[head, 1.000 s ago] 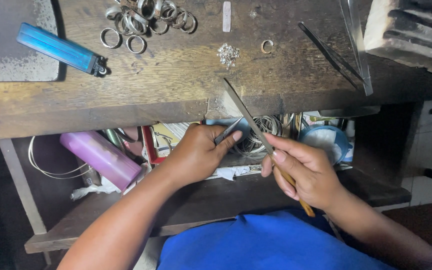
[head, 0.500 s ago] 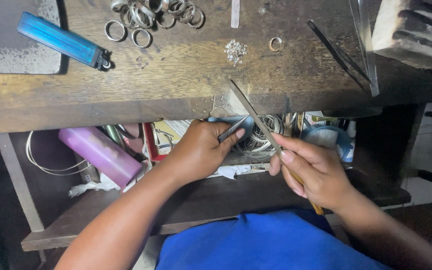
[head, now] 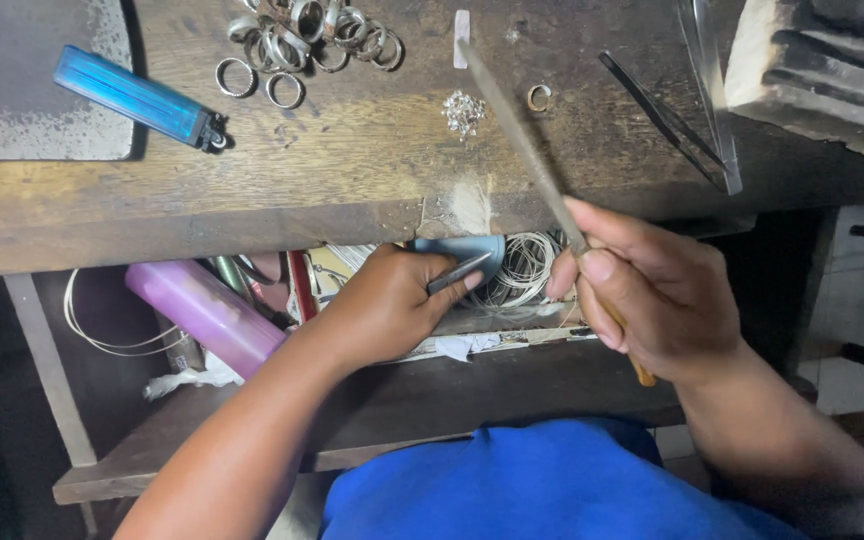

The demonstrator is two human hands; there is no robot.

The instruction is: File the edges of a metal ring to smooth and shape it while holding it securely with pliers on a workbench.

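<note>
Bench top [head: 352, 170]: lighter [head: 137, 97] at left; heap of rings [head: 302, 35] behind centre; small pile of bits [head: 463, 112] right of the rings; open ring [head: 538, 97] just beside that pile
Shelf under bench: cylinder [head: 207, 315] at left; coiled wire [head: 522, 270] at right
Left hand [head: 387, 305]: before the shelf, between cylinder and coil, gripping a small metal tool [head: 459, 273]
Right hand [head: 652, 290]: right of the coil, gripping a file [head: 522, 150] that slants up over the bench top

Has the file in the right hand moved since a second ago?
Yes. The file has pushed forward over the bench; its tip now lies near the small open ring, past the bench edge.
</note>
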